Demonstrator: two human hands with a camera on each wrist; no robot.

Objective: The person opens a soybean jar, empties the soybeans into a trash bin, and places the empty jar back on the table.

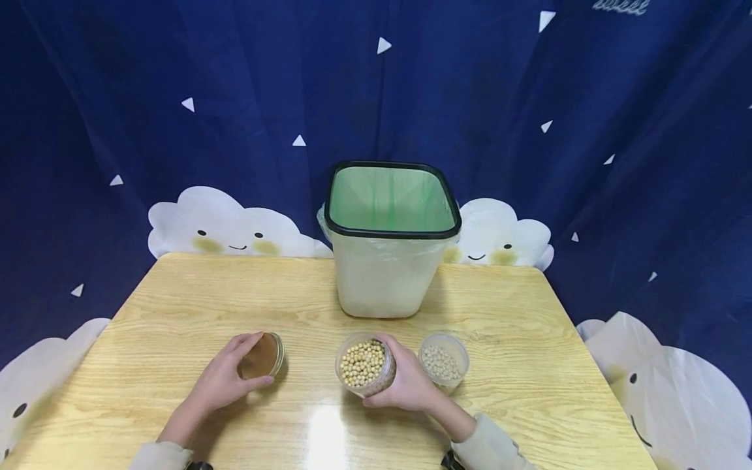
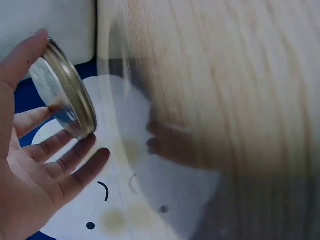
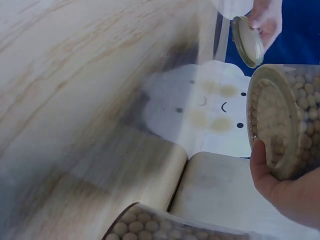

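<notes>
My left hand (image 1: 226, 375) pinches a round jar lid (image 2: 70, 90) with a gold rim, tilted on edge just above the table at the left. Its other fingers are spread in the left wrist view. My right hand (image 1: 408, 382) grips a clear plastic jar (image 3: 307, 125) full of pale round beans (image 1: 361, 363), with the thumb and fingers around its side. The beans show through the jar's top in the head view. To the right of that hand stands a second clear jar (image 1: 444, 360), also with pale beans; whether it is lidded I cannot tell.
A white bin (image 1: 382, 274) with a black rim and a greenish liner stands at the back middle of the wooden table (image 1: 235, 287). Behind hangs a dark blue curtain (image 1: 247, 78) with white triangles and clouds.
</notes>
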